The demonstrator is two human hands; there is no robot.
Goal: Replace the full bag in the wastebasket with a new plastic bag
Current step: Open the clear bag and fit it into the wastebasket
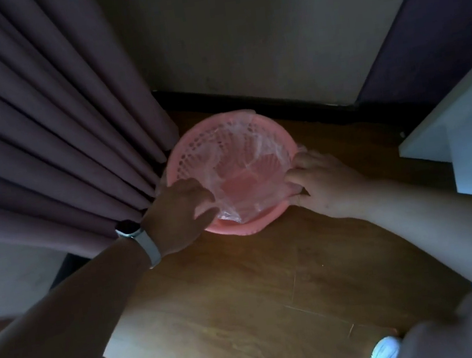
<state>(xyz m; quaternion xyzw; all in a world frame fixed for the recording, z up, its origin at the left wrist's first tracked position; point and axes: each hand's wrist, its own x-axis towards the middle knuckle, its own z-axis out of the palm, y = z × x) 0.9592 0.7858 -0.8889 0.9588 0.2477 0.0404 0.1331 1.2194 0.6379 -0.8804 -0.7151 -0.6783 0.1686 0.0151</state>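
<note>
Left hand (180, 213) sits on the near-left rim of the wastebasket (191, 142), fingers curled and pinching a fold of the clear plastic bag (238, 160) against the edge. A pale-strapped watch (139, 241) is on that wrist. My right hand (324, 183) is at the near-right rim, fingers bent and pressed down over the bag's edge where it laps the outside of the basket; a bit of film shows just past the knuckles.

Wastebasket: round, pink, lattice-walled, standing upright on the wooden floor (259, 296), close to the dark baseboard (279, 110) and the pale wall. Its left side touches or nearly touches the folds of the purple curtain (42, 129); I cannot tell which.

Bag: thin, transparent, crinkled, with whitish highlights along the creases. It hangs loosely inside, so the pink bottom and the lattice show through. Film covers the far rim and the right side; the near rim between my hands is bare pink. I see nothing inside the bag.

A white furniture corner (462, 131) stands to the right, well apart. White shoe (385, 353) at the bottom edge.
</note>
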